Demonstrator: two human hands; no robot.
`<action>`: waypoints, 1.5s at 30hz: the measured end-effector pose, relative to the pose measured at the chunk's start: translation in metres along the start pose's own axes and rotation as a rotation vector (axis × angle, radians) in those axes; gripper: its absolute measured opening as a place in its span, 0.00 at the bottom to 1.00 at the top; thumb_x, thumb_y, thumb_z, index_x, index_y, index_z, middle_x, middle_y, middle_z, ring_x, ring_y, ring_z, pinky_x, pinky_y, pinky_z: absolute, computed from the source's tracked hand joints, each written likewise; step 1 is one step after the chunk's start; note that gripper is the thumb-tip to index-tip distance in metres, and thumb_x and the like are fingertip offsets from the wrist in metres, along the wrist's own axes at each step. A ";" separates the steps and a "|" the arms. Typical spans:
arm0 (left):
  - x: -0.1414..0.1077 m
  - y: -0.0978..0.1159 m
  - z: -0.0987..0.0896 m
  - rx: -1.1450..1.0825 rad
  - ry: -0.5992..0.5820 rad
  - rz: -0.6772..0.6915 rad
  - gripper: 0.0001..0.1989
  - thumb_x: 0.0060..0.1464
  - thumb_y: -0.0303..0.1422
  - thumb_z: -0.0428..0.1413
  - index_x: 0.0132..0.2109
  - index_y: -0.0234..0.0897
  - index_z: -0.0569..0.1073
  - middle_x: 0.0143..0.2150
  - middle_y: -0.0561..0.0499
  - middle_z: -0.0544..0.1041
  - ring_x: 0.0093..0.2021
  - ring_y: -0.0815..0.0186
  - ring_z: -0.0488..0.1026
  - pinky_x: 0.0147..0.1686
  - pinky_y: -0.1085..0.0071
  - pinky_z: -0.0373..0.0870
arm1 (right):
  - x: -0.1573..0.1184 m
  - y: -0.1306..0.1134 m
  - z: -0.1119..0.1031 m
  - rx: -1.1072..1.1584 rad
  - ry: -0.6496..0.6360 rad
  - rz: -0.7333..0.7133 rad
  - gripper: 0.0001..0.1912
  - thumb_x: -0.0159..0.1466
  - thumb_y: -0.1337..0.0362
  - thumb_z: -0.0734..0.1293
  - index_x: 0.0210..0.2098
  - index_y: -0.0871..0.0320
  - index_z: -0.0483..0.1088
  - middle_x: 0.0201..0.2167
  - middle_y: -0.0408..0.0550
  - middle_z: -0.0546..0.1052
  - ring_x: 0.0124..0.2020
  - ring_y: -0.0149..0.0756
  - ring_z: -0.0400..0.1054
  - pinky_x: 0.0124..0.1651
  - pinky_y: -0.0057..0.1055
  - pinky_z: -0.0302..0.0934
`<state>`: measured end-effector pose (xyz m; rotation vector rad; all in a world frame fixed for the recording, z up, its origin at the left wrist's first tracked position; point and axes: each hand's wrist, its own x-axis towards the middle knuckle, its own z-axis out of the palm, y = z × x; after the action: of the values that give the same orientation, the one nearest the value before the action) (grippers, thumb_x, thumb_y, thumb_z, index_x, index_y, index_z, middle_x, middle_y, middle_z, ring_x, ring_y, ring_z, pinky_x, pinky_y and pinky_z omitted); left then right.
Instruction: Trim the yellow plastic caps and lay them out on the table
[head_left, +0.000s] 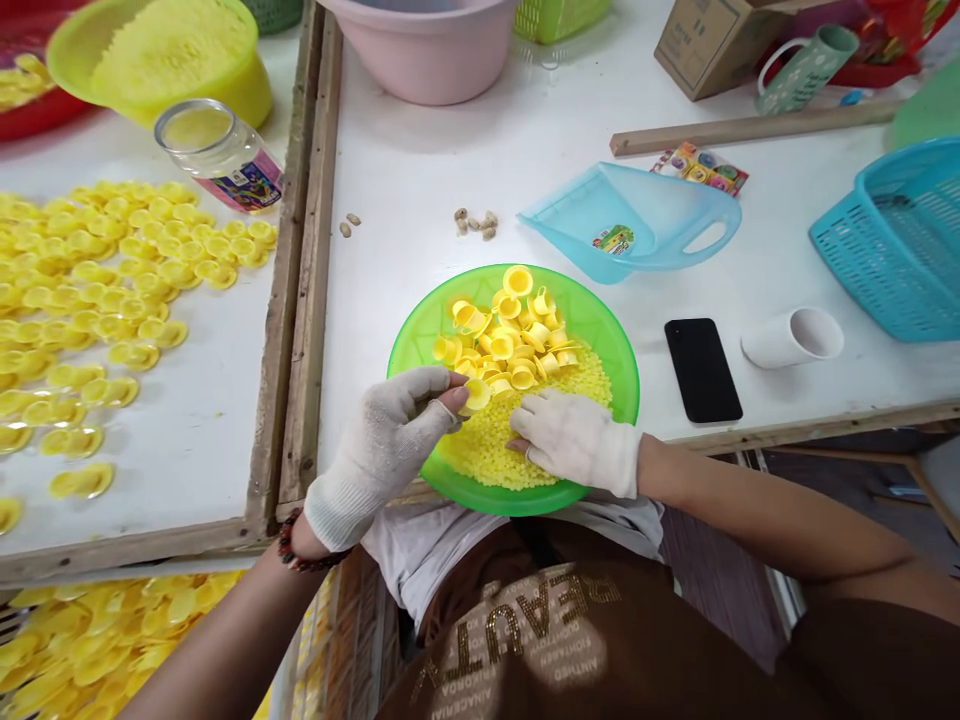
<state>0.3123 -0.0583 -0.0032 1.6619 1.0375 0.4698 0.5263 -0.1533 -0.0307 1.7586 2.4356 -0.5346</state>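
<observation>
My left hand (386, 435), in a white glove with bare fingertips, pinches a small yellow hat-shaped plastic piece (475, 397) between thumb and fingers. It is over the left side of a round green tray (415, 330). Yellow pellets (480, 450) cover the near part of the tray, and a heap of more hat-shaped pieces (510, 335) lies on its far part. My right hand (570, 435), gloved the same way, rests on the pellets with its fingers curled down into them; the fingertips are partly hidden.
At left, many yellow pieces (112, 290) lie behind a wooden strip (296, 250), near a clear jar (217, 150) and a bowl of pellets (259, 80). Around the tray are a blue scoop (652, 205), phone (703, 370), white cup (787, 340), blue basket (885, 240) and pink basin (435, 60).
</observation>
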 end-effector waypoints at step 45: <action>-0.028 -0.009 -0.064 -0.162 0.429 -0.223 0.18 0.50 0.43 0.69 0.43 0.36 0.80 0.39 0.48 0.83 0.39 0.58 0.82 0.42 0.64 0.81 | 0.003 0.023 -0.025 0.021 0.294 -0.092 0.09 0.71 0.70 0.61 0.43 0.57 0.74 0.38 0.50 0.78 0.38 0.40 0.68 0.42 0.36 0.55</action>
<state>0.2466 -0.0440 0.0166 1.3105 1.4395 0.7603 0.5502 -0.1358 -0.0139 1.8570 2.7248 -0.3295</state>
